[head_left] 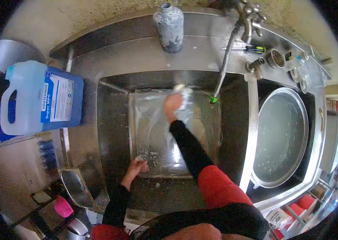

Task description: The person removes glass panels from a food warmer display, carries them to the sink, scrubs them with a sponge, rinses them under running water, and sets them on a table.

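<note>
Inside the sink (pixel 113 136), clamped a whitish pad (pixel 185 98) in the right hand (pixel 172 105) against the far part of the soapy panel (pixel 157 132) and set the left hand (pixel 137 166) well apart at its near left corner, likely for steadying, too blurred to tell if gripping.

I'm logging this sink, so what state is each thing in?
Panel, wet and soapy
Right hand, holding blurred white item
Left hand, at panel's near edge
Pot, filled with cloudy liquid
Grey bottle, upright, uncapped
Jug, partly full
Screwdriver, lying down
Faucet, flow unclear
</note>
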`<state>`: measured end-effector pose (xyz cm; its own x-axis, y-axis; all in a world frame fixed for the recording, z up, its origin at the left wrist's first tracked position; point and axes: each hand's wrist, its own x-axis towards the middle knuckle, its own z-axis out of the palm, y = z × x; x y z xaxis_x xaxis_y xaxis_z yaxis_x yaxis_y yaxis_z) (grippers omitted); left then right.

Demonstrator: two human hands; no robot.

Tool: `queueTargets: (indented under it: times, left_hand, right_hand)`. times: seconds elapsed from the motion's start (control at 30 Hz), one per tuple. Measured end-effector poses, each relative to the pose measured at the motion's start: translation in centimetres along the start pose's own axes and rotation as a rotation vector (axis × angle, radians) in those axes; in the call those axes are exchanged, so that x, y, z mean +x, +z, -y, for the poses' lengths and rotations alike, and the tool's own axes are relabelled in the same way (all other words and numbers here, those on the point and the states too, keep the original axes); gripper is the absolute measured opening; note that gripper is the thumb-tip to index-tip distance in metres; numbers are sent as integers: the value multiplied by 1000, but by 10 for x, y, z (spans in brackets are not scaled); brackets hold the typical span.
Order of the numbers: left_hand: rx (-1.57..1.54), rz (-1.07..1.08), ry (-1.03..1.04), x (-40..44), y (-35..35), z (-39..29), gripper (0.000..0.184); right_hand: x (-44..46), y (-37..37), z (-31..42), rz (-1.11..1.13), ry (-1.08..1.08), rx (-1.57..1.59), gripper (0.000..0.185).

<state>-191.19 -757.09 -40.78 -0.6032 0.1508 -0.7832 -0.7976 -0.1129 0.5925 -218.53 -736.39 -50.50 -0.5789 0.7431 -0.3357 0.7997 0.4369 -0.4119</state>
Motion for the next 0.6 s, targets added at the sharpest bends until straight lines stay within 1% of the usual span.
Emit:
queueTargets:
  times: [0.03, 0.07, 0.1, 0.13, 0.2, 0.27, 0.3, 0.33, 0.37, 0.43, 0.47, 0.5, 0.57, 0.6]
  left_hand:
    - [19, 27, -9, -3, 2, 1, 15]
    - [256, -40, 66, 4, -4, 17, 14]
    - [257, -42, 68, 4, -6, 16, 14]
    - [241, -31, 39, 3, -6, 16, 15]
    - [214, -25, 13, -2, -4, 13, 16]
    - [426, -152, 144, -5, 4, 3, 21]
    - [403, -180, 155, -6, 5, 3, 21]
    - [263, -114, 74, -3, 6, 5, 23]
    - [115, -63, 8, -1, 3, 6, 25]
    - [455, -75, -77, 7, -3, 8, 26]
    - [448, -68, -52, 2, 1, 3, 27]
    - [440, -62, -27, -3, 5, -3, 28]
    - [409, -52, 18, -10, 12, -8, 29]
    - [369, -53, 36, -12, 13, -9, 29]
  right_hand:
    - [-42, -2, 21, -81, -154, 37, 21]
    - [-74, 12, 29, -116, -372, 32, 18]
    - [-106, 27, 35, -153, -590, 21, 15]
    - [-126, 5, 46, 211, -669, 106, 16]
    - [-146, 2, 31, 413, -1163, 13, 22]
    - [-167, -31, -6, 612, -1487, -177, 31]
    - [-170, -31, -39, 593, -1564, -120, 33]
    - [-168, -31, -69, 586, -1654, -54, 36]
    - [-165, -43, -86, 642, -1561, 29, 37]
    - [-172, -78, -76, 626, -1381, 263, 37]
    - [-188, -124, -47, 535, -1266, 407, 35]
    - [-209, -156, -17, 568, -1310, 418, 35]
    - [-255, -218, 45, 631, -1550, 629, 34]
    - [-284, -249, 67, 833, -1620, 600, 33]
